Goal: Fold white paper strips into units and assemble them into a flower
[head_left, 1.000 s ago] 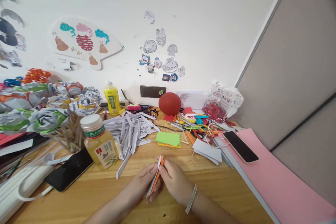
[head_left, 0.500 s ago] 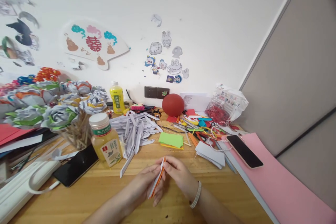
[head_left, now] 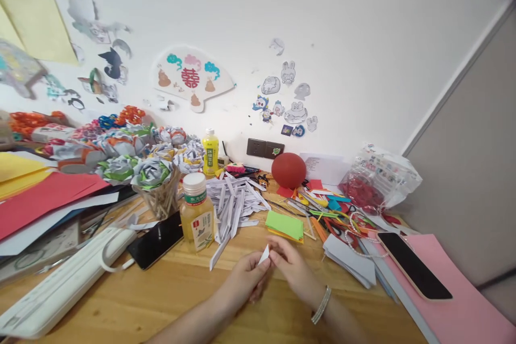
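Low over the wooden table, my left hand (head_left: 250, 275) grips a small folded paper (head_left: 264, 254); only its white pointed tip shows between the fingers. My right hand (head_left: 291, 262), with a beaded bracelet on its wrist, pinches the same paper from the other side, thumb against it. The lower part of the paper is hidden in the hands. Beyond them lie a stack of green and orange paper (head_left: 284, 226) and a heap of folded white paper strips (head_left: 234, 201). White paper sheets (head_left: 350, 259) lie to the right.
At left stand a juice bottle (head_left: 197, 220), a yellow bottle (head_left: 210, 153) and a cup of paper flowers (head_left: 155, 193). A phone (head_left: 157, 241) and a power strip (head_left: 68, 285) lie nearby. A red balloon (head_left: 288, 170) and another phone (head_left: 413, 264) on pink paper (head_left: 455, 285) are rightward.
The view has turned left, so everything sits further right. The folded paper has turned in my hands: its orange edge no longer shows, and a white tip points up.
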The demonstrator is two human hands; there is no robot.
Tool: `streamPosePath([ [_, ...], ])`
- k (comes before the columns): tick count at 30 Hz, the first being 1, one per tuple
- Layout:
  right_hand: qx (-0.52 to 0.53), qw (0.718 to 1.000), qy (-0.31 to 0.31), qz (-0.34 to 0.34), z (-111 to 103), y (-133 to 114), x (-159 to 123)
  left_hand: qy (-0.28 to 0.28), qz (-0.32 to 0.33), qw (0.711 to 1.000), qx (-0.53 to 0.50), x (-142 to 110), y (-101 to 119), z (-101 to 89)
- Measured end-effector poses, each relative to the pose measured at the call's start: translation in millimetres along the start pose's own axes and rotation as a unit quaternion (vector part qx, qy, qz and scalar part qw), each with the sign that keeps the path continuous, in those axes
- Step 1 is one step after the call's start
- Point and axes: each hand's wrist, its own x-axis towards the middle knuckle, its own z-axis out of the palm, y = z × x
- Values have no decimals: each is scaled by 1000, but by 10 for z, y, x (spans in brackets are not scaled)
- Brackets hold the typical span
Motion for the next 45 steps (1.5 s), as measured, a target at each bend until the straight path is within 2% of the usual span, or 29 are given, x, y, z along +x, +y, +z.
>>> streamPosePath([
  [4,-168,982,79,-33,55,-231,343,53,2,998,-30,30,-23,-40],
  [5,-218,973,69,-28,103,-295,452,61,2,997,-37,39,-32,-44],
  [7,-333,942,23,29,243,-390,667,68,3,997,-46,58,-54,-48],
  [13,-416,906,-2,82,682,-374,1065,82,4,995,-58,92,-90,-109],
  [19,-440,894,-5,85,742,-341,1152,90,-4,993,-73,79,-82,-156],
  [23,-427,902,10,70,692,-369,1105,98,-4,991,-86,79,-59,-139],
  [26,-405,912,33,51,591,-407,1037,125,-7,987,-102,79,-25,-138],
  [30,-359,930,73,25,333,-448,927,170,-19,979,-111,57,45,-142],
  [33,-316,945,84,6,125,-417,783,204,-5,973,-105,34,117,-139],
  [36,-276,959,58,1,12,-320,548,214,37,973,-74,29,188,-154],
  [38,-213,977,1,11,3,-240,358,196,55,978,-47,37,218,-173],
  [40,-164,986,-29,22,28,-172,178,170,57,983,-28,46,227,-188],
  [45,-123,992,-35,14,101,-71,-90,155,54,986,1,47,191,-184],
])
